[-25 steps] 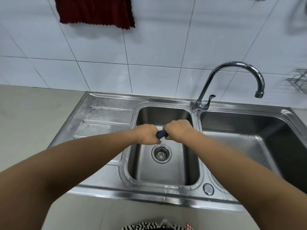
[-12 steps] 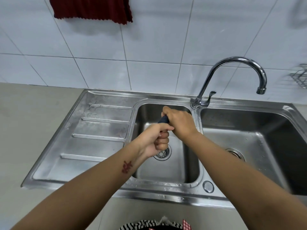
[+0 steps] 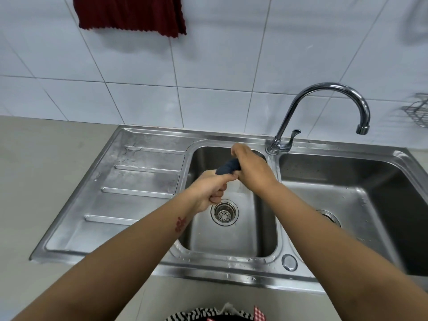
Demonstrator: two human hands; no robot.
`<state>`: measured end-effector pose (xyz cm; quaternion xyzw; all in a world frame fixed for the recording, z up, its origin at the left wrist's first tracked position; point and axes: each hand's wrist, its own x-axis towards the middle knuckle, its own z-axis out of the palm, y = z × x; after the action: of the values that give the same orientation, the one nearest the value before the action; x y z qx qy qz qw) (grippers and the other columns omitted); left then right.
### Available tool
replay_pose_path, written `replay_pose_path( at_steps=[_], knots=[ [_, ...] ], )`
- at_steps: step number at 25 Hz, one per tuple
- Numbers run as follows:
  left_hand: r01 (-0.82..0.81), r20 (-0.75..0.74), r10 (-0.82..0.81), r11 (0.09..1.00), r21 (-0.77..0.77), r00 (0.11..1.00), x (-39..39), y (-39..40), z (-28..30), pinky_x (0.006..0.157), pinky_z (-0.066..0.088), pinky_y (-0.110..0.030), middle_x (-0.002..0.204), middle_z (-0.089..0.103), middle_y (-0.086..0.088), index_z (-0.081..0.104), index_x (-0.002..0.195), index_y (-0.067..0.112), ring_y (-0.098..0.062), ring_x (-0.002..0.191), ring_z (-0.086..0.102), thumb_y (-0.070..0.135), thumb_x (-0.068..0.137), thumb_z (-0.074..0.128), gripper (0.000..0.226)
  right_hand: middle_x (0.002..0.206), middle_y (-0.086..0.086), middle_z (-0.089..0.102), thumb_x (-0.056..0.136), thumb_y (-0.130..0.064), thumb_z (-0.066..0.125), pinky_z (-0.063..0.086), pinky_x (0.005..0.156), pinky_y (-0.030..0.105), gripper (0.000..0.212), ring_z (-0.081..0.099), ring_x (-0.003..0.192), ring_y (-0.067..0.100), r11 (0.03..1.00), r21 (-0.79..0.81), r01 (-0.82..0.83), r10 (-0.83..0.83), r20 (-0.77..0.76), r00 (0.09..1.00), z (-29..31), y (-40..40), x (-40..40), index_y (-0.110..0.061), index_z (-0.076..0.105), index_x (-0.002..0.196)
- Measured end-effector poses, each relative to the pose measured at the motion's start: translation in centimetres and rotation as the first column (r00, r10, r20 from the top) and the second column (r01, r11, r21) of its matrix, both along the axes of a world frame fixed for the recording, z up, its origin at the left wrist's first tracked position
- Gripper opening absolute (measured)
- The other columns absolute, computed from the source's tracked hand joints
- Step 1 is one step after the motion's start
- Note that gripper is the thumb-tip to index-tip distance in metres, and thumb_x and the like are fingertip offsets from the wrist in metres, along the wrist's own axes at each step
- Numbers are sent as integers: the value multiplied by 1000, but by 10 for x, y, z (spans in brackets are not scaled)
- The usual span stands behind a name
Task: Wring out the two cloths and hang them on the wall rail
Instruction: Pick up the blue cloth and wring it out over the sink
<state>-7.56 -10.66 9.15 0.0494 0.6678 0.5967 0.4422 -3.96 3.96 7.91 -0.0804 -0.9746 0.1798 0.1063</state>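
Cloth (image 3: 228, 166), dark blue, twisted tight

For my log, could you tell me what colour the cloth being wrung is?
Dark blue cloth, seen in the head view.

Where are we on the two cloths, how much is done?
Done: a dark red cloth already hangs on the wall at top left; the rail itself is out of frame. In hand: the left hand and right hand grip a twisted dark blue cloth over the small sink basin. Left: finish wringing and hang it.
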Motion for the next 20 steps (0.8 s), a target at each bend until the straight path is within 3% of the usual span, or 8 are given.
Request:
replay_pose_path(
  at_steps=[2,4,7,11,14,17,20],
  knots=[
    [28,-108,-35,998,-63,994,-12,-3,0,37,17,-18,53,31,6,49,86,19,-6,39,22,33,87,67,23,119,5,48,74,-15,69,44,77,32,51,53,95,22,977,-207,58,-69,-47,997,-2,4,-2,-17,44,118],
    [17,-135,-30,995,-97,990,-19,-2,2,36,21,-17,57,34,5,51,94,19,-6,39,24,49,85,65,34,119,0,47,76,-19,71,42,78,27,55,54,90,16,918,-387,85,-117,-60,991,-3,7,-2,-21,44,124],
    [-23,-80,13,991,-130,997,-24,-1,3,36,22,-16,57,39,4,54,96,18,-8,39,24,66,89,41,50,98,-6,58,84,-18,67,46,72,28,34,59,77,14,767,-628,129,-183,-21,983,-4,8,-4,-25,53,114],
    [12,-68,-20,993,-121,997,-27,-3,-2,40,23,-17,56,42,3,56,94,19,-9,41,26,60,96,30,49,78,-3,59,93,-17,60,44,64,24,20,59,67,13,567,-799,199,-257,59,965,4,10,-9,-17,56,112],
    [56,-123,-73,989,-133,990,-29,-5,-6,44,28,-20,61,45,1,56,98,22,-10,43,30,54,96,34,40,78,-5,59,91,-13,62,45,69,25,8,56,71,10,647,-748,149,-207,15,978,7,11,-10,-18,62,98],
    [106,-315,-198,952,-286,928,-30,-10,-7,51,35,-23,73,54,-1,53,105,23,-12,53,44,44,95,42,26,91,-1,58,81,-21,67,48,86,37,18,60,90,20,756,-631,177,-243,-19,970,7,10,-13,-32,57,72],
    [66,-539,-307,905,-420,784,-38,-12,-16,77,50,-31,97,63,-2,52,118,32,-19,86,62,53,75,59,48,79,0,58,81,-23,65,46,85,42,21,55,80,21,737,-658,156,-188,22,982,10,2,-16,-28,51,66]
  ],
)
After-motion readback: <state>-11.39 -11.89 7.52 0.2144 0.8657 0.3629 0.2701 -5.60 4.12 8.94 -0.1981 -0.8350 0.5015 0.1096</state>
